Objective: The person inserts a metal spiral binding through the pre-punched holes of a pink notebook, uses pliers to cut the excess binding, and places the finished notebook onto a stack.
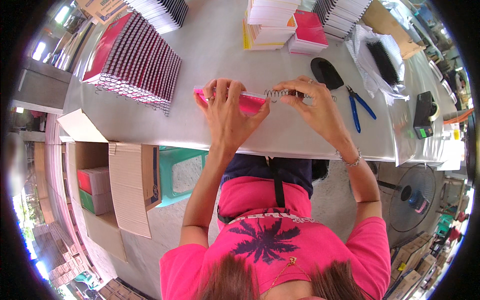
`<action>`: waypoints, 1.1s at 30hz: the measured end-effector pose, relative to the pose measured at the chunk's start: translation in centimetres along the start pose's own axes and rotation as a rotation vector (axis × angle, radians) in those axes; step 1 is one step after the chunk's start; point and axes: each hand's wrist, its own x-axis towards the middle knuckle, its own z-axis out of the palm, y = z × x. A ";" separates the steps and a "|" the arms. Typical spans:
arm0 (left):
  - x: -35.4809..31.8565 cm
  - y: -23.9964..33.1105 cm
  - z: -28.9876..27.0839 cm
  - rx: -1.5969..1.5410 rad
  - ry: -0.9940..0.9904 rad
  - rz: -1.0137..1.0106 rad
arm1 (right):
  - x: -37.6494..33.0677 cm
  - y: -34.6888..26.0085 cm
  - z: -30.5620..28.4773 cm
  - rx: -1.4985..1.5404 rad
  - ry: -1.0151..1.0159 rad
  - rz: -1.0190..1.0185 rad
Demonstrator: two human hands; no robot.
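My left hand grips a small notebook with a bright pink cover, its fingers over the page edge and its thumb near the right end. A dark wire spiral coil meets the notebook's right end. My right hand pinches that coil between thumb and fingers, and part of it shows past the hand on the right. Whether the coil passes through the holes cannot be made out. Just right of my right hand lie a black, rounded flat object and blue-handled pliers.
A tall stack of spiral-bound red notebooks stands at left. Further notebook piles are at the back. White wrapping holds black coils at right, near a tape dispenser. An open carton and fan flank me below.
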 end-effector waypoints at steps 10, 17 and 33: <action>0.3 0.0 0.1 0.003 -0.034 0.001 | -0.7 1.3 1.9 0.222 0.073 -0.047; 0.2 -0.1 -0.5 0.040 -0.107 0.002 | -0.7 0.1 2.2 -0.118 0.102 -0.077; -0.5 -0.7 -1.1 -0.286 0.131 -0.157 | 0.6 -0.3 3.4 -0.492 0.085 -0.225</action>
